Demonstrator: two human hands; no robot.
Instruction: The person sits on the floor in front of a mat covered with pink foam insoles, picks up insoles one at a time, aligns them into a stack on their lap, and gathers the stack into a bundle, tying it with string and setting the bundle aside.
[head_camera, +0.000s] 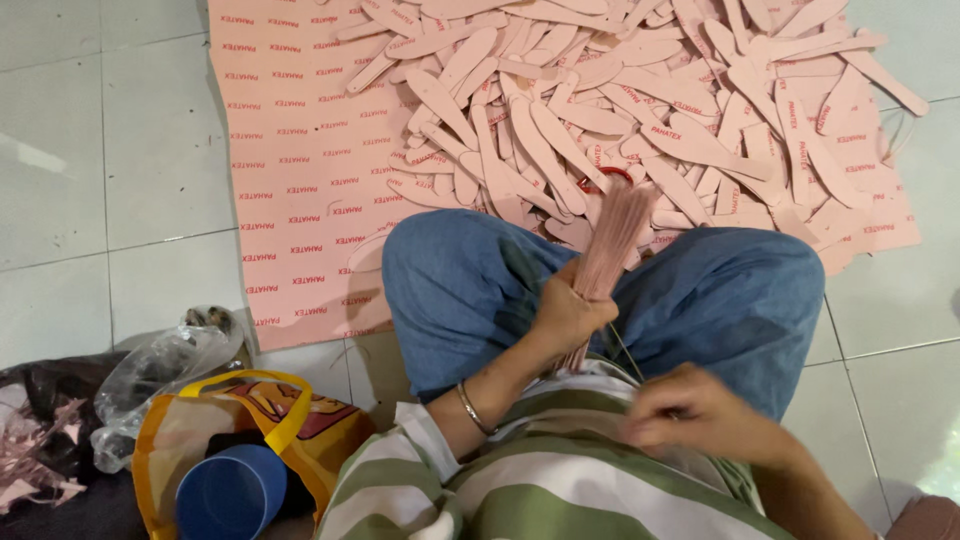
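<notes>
My left hand (568, 312) is closed round a thick stack of pink flat cut-out pieces (612, 240), held edge-up over my lap between my blue-jeaned knees. A metal bangle sits on that wrist. My right hand (690, 412) is blurred, close to my striped shirt, fingers pinched; a thin string or rubber band (626, 352) seems to run from it toward the stack, though I cannot tell for sure. A red ring-shaped band (606, 176) lies by the stack's top.
A large heap of pink elongated cut-outs (600, 100) lies on a pink printed sheet (300, 180) on the tiled floor ahead. At my left sit a yellow-handled bag (250, 420), a blue cup (230, 495), crumpled clear plastic (160, 370) and pink scraps (40, 460).
</notes>
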